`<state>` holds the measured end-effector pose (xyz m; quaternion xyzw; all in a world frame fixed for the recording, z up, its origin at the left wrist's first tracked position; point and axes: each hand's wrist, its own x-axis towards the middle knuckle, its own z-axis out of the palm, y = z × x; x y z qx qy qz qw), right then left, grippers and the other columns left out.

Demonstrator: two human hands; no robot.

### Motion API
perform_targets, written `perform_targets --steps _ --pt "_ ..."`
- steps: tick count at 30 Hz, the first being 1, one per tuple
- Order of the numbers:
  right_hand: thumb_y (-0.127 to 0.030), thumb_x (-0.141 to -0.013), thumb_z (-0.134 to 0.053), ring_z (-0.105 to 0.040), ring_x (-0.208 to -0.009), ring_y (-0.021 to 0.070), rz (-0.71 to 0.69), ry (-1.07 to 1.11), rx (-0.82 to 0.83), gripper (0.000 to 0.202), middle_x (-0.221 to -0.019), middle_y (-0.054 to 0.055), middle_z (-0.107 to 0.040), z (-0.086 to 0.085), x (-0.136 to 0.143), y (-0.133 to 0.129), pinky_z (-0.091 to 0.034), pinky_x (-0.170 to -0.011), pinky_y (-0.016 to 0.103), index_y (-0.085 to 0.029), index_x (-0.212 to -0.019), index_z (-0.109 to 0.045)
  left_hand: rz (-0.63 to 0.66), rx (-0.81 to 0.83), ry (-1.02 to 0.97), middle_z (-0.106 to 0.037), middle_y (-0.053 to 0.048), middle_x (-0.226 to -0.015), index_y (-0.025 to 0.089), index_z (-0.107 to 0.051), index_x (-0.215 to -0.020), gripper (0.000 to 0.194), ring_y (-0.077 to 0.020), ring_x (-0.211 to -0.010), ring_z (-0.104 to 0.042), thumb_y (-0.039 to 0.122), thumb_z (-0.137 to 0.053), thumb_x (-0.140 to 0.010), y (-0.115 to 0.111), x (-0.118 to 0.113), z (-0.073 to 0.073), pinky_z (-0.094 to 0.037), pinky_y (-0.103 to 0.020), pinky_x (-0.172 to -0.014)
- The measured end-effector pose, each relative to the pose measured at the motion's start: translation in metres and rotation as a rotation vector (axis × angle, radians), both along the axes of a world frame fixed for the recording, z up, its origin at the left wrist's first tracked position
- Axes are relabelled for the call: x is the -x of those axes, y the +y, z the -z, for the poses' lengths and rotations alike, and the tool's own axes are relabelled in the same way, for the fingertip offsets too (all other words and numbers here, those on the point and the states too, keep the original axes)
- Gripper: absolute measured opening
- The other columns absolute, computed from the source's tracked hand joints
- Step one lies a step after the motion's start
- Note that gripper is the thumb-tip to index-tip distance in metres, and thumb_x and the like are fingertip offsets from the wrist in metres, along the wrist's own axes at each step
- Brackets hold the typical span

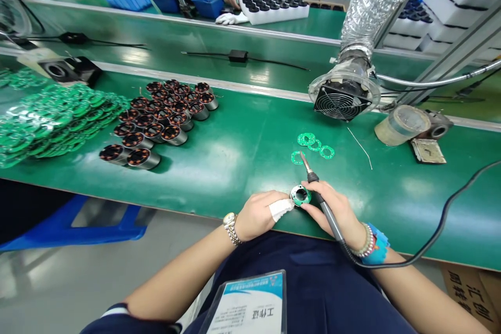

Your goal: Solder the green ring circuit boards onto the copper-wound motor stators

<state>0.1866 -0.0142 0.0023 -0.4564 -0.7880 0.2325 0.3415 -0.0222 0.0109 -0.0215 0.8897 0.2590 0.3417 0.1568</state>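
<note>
Close to the table's front edge, my left hand [257, 215], with white wrapping on a finger, is closed on the side of a small round motor part with a green ring circuit board [300, 195] on its top. My right hand [340, 207] grips a soldering iron [329, 213], its tip pointing up and away from me. Thumb and fingers of that same hand also touch the board's right side. Just beyond lie several loose green ring boards [327, 152]. The iron's tip shows above one of them; whether it touches cannot be told.
Copper-wound motor stators [143, 158] stand in rows at left, beside a heap of green circuit boards [58, 120]. A fume fan [341, 103] hangs ahead. A bent wire [362, 148] and a round container [402, 125] are at right. Across the bench, a co-worker's hands hold a white foam tray [277, 14].
</note>
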Motion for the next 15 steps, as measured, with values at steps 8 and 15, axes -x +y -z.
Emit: perform_targets --steps 8,15 --pt "-0.009 -0.081 -0.056 -0.057 -0.098 0.0196 -0.01 0.052 -0.121 0.033 -0.103 0.008 -0.062 -0.008 0.004 0.002 -0.049 -0.085 0.035 -0.021 -0.111 -0.051 -0.128 0.571 -0.065 -0.057 -0.002 -0.075 0.016 -0.057 -0.079 0.016 -0.0116 -0.066 -0.054 0.023 -0.046 -0.087 0.0 -0.014 -0.017 -0.045 -0.023 -0.062" --pt "-0.007 -0.082 -0.051 -0.055 -0.087 0.0181 -0.094 0.052 -0.168 0.023 -0.088 0.005 -0.06 -0.008 0.014 0.012 -0.05 -0.076 0.034 -0.021 -0.101 -0.054 -0.106 0.632 -0.083 -0.055 -0.001 -0.075 0.016 -0.056 -0.078 0.016 -0.013 -0.069 -0.051 0.024 -0.045 -0.087 0.002 -0.014 -0.019 -0.042 -0.025 -0.066"
